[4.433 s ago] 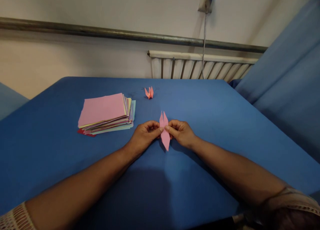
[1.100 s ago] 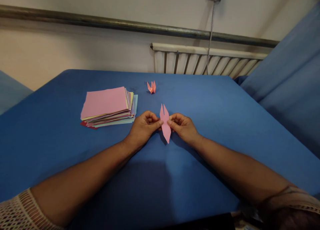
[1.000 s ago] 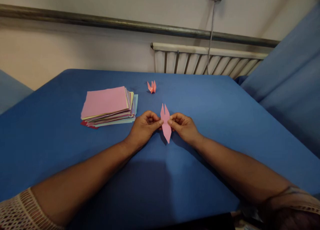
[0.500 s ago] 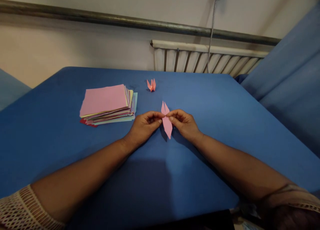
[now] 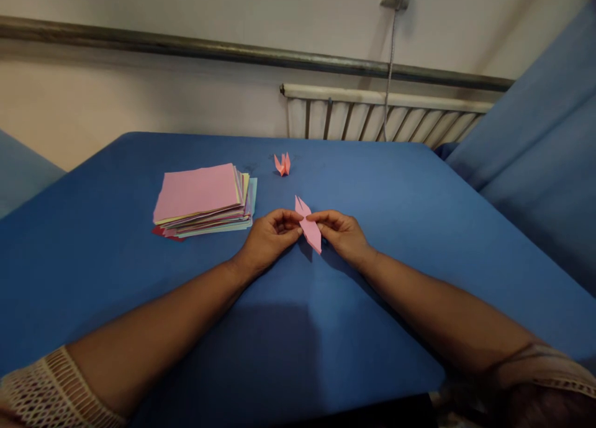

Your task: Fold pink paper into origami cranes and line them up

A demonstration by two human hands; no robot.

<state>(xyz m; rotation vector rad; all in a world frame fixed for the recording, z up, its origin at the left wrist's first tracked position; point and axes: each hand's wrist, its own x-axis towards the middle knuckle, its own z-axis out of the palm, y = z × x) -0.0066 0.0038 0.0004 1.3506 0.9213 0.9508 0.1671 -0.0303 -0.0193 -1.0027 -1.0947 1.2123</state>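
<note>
Folded pink paper [image 5: 310, 234] now slants more, split tips [image 5: 302, 207] swung leftward, with index fingers [image 5: 322, 216] over its middle where thumbs [image 5: 292, 235] pressed earlier.

Folded paper [image 5: 311, 234] was located between left hand [image 5: 270, 234] and right hand [image 5: 343, 234], paper stack [image 5: 198, 195] lay left on table [image 5: 386, 192], paper figure [image 5: 282, 165] stood behind.

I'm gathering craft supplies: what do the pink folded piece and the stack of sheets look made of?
The folded piece looks like thin matte paper: sharp edges, pointed tips, no shine. The stack seems paper or light card, also matte; thin coloured edges show along its side.
</note>
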